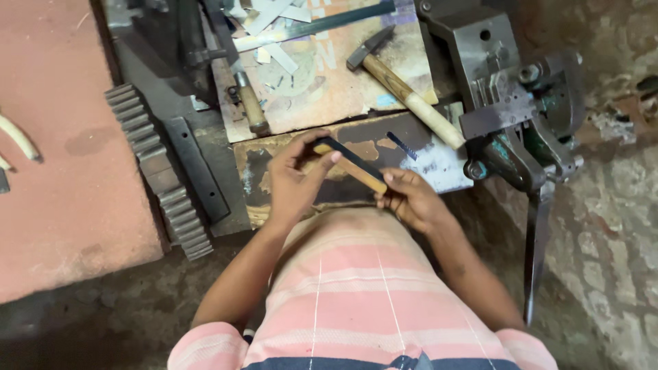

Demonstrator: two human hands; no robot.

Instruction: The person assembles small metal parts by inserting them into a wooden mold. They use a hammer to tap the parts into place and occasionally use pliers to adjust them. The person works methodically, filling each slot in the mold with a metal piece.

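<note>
A person's left hand (293, 179) pinches one end of a short wooden stick (351, 168), thumb and fingers closed on it, while the right hand (410, 200) grips the other end, fingers curled shut around it. A thin dark metal strip (356, 159) lies along the stick, held against it between both hands. The stick hangs just above the near edge of a worn, paint-stained surface (425, 164). Beyond the stick on that surface lies a hammer (401, 89) with a pale wooden handle; to its right stands a heavy metal lever shear (521, 116). Left of the stick, a toothed gear rack (161, 171) rests beside a reddish slab (62, 171). Both forearms bend inward over a striped pink shirt, above a rough concrete floor (603, 240).
</note>
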